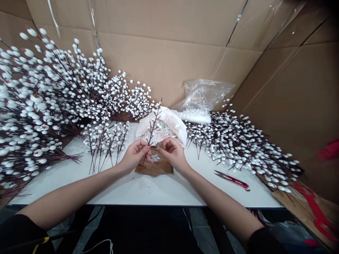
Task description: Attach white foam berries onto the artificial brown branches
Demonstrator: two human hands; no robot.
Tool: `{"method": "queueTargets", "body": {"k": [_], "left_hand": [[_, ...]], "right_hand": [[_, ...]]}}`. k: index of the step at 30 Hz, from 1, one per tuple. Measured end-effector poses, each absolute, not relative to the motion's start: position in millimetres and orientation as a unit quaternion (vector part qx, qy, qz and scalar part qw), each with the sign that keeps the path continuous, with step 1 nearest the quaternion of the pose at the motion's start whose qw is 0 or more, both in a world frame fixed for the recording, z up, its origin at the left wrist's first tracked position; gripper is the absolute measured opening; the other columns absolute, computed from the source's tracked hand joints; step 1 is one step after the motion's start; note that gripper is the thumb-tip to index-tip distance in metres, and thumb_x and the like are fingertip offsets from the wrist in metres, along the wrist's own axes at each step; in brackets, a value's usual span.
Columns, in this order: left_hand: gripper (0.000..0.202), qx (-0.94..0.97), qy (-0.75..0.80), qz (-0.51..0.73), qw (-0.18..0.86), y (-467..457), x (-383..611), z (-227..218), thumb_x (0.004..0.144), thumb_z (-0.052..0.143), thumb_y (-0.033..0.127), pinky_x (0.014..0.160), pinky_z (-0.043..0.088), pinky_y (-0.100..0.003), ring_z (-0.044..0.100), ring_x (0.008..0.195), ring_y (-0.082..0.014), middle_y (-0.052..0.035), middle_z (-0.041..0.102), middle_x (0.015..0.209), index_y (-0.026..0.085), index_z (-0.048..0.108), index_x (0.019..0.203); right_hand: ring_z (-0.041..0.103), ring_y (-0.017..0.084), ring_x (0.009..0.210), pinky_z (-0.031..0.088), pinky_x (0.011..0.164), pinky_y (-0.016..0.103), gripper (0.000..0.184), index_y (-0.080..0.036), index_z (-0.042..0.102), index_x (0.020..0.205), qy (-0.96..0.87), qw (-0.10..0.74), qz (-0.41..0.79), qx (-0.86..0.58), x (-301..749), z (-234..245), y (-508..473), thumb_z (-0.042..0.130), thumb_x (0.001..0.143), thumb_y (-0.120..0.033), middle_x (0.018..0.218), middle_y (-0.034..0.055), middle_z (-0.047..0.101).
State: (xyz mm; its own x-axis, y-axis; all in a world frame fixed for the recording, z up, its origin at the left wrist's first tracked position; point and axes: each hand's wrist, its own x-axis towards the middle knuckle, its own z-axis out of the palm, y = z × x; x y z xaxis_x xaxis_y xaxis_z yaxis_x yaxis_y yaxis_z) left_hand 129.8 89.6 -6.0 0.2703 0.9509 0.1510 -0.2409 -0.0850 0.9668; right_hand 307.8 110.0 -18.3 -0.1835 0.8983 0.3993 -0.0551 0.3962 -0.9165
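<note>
My left hand (140,153) pinches a thin, dark, branching artificial twig (152,128), which stands nearly upright with its bare tip leaning right. Close beside it, my right hand (173,151) is closed on a small round brown disc (160,145); its exact kind is hard to make out. Under both hands lies a piece of brown cardboard (153,169) with a small pile of whitish bits (155,157). Just behind my hands sits an open white plastic bag (180,128) with small pale pieces inside.
Large bunches of white-berry stems (66,81) fill the left, with shorter sprigs (106,141) in front. More berry stems (235,137) lie right, near red-handled thread snips (232,179) and red scissors (315,208). A clear plastic bag (203,95) rests by the cardboard wall (164,60).
</note>
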Motion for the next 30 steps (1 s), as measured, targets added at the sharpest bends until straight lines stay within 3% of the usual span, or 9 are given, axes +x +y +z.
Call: {"method": "queueTargets", "body": {"k": [5,10,15,21,30], "left_hand": [[0.024,0.558,0.321,0.514,0.567,88.2,128.4,-0.9,0.081,0.062,0.037,0.058,0.059,-0.032,0.059,0.05,-0.0092,0.0043,0.061,0.065,0.016,0.049,0.082],[0.022,0.577,0.352,0.514,0.528,86.6,129.0,-2.8,0.082,0.06,0.036,0.056,0.056,-0.029,0.061,0.05,-0.0102,0.0037,0.061,0.065,0.017,0.049,0.08],[0.021,0.621,0.403,0.486,0.464,84.8,127.9,-5.0,0.083,0.058,0.037,0.052,0.051,-0.022,0.063,0.052,-0.0119,0.0025,0.062,0.064,0.018,0.051,0.08],[0.018,0.682,0.409,0.454,0.401,79.5,127.4,0.0,0.085,0.055,0.035,0.054,0.05,-0.023,0.063,0.054,-0.0129,0.0013,0.062,0.063,0.018,0.053,0.078],[0.016,0.719,0.405,0.431,0.365,77.2,128.0,-0.8,0.087,0.052,0.033,0.054,0.046,-0.022,0.06,0.054,-0.013,0.0016,0.061,0.059,0.02,0.054,0.077]], "right_hand": [[0.047,0.012,0.063,0.038,0.058,0.026,0.024,-0.022,0.048,0.079,-0.62,0.579,0.403,-0.344,311.8,-10.3,111.6,0.07,0.073,-0.027,0.072,-0.0028,0.049],[0.052,0.014,0.07,0.043,0.065,0.028,0.024,-0.022,0.056,0.09,-0.588,0.629,0.382,-0.337,317.5,2.7,108.8,0.071,0.072,-0.029,0.078,-0.0002,0.056],[0.047,0.012,0.062,0.041,0.06,0.028,0.022,-0.022,0.057,0.087,-0.577,0.659,0.33,-0.351,323.2,10.5,103.7,0.07,0.072,-0.031,0.07,-0.0017,0.053],[0.04,0.011,0.059,0.036,0.057,0.026,0.018,-0.022,0.053,0.084,-0.58,0.683,0.274,-0.349,325.6,10.6,104.6,0.067,0.075,-0.029,0.067,-0.0033,0.045],[0.049,0.014,0.068,0.042,0.064,0.029,0.015,-0.023,0.05,0.08,-0.596,0.691,0.227,-0.34,326.4,9.8,103.6,0.064,0.076,-0.024,0.071,-0.0009,0.049]]}}
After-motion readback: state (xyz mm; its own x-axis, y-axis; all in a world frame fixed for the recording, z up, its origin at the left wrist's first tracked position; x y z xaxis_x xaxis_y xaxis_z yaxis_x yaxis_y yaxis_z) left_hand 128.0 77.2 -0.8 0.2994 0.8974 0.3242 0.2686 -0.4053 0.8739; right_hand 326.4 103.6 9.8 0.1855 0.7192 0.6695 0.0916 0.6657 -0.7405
